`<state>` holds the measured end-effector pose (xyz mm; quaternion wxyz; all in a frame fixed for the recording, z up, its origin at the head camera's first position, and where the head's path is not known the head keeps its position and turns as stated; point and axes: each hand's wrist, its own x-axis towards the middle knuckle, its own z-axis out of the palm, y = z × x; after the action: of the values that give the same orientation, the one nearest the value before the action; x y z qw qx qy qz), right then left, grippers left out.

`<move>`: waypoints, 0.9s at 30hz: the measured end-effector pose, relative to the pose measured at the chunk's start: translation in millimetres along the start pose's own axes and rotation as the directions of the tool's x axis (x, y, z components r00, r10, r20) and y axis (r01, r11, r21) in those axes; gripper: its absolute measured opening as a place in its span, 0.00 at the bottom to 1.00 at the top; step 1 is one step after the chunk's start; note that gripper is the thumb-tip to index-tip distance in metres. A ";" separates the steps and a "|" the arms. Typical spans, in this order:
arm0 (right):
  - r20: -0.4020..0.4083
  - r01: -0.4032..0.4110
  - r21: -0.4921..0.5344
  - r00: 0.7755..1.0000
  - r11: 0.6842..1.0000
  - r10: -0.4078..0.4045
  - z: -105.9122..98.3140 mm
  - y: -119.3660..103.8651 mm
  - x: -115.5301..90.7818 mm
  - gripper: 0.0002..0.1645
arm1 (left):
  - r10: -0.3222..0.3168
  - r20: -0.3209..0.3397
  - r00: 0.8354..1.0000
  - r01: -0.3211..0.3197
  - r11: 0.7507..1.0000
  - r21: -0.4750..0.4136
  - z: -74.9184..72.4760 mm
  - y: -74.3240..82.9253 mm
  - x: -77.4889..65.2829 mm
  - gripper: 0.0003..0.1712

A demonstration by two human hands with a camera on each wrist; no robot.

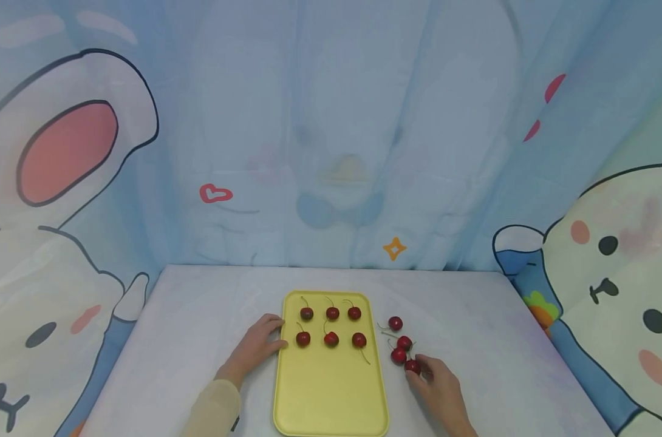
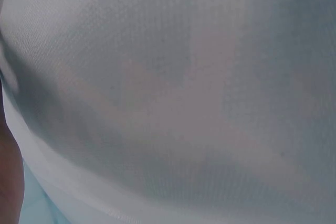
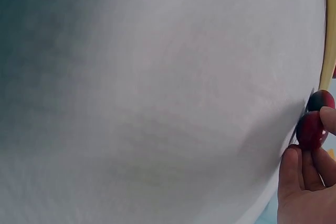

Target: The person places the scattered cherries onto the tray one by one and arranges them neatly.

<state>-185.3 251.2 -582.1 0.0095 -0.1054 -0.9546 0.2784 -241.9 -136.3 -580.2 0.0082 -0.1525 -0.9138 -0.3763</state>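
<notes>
My right hand (image 1: 437, 388) pinches a dark red cherry (image 1: 412, 366) between thumb and fingers, just right of the yellow tray (image 1: 331, 394). In the right wrist view the right hand (image 3: 307, 200) holds that cherry (image 3: 310, 131) low at the white surface, with another cherry (image 3: 322, 99) right behind it. Several cherries with stems lie beside the held one, among them a cherry (image 1: 398, 355) touching close by. At the tray's left rim, my left hand (image 1: 254, 346) rests its fingertips and thumb against the edge. The left wrist view shows mostly blurred white cloth.
Two rows of cherries, such as this cherry (image 1: 331, 339), sit in the tray's far half. A white cloth (image 1: 189, 328) covers the table. Behind it hangs a blue curtain (image 1: 342, 121) printed with cartoon animals.
</notes>
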 end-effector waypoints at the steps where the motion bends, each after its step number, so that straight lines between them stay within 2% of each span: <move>1: -0.001 -0.002 0.002 1.000 1.000 0.002 0.3 0.4 0.1 0.31 | 0.000 0.000 1.000 0.000 1.000 0.000 0.2 -0.2 0.2 0.26; 9: -0.030 0.014 0.051 0.999 0.999 -0.012 -1.8 -9.0 -2.1 0.31 | -0.007 -0.002 1.000 0.007 1.000 -0.002 0.5 -1.2 0.9 0.26; 18: -0.121 0.132 0.133 0.986 0.982 -0.116 -10.5 -34.9 -5.2 0.28 | -0.011 -0.001 1.000 0.011 1.000 -0.012 0.8 -2.2 0.7 0.27; 22: -0.109 0.168 0.168 0.982 0.971 -0.151 -8.7 -46.9 -8.4 0.27 | -0.017 -0.005 1.000 0.017 1.000 -0.023 1.4 -2.3 0.6 0.27; 27: -0.057 0.196 0.189 0.980 0.962 -0.189 0.6 -63.6 -13.5 0.25 | -0.024 -0.018 1.000 0.024 0.999 -0.039 1.7 -1.8 0.1 0.27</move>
<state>-184.6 195.8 -548.1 0.0649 -0.0159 -0.9283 0.3657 -242.3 -136.3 -582.6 0.0092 -0.1382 -0.9081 -0.3953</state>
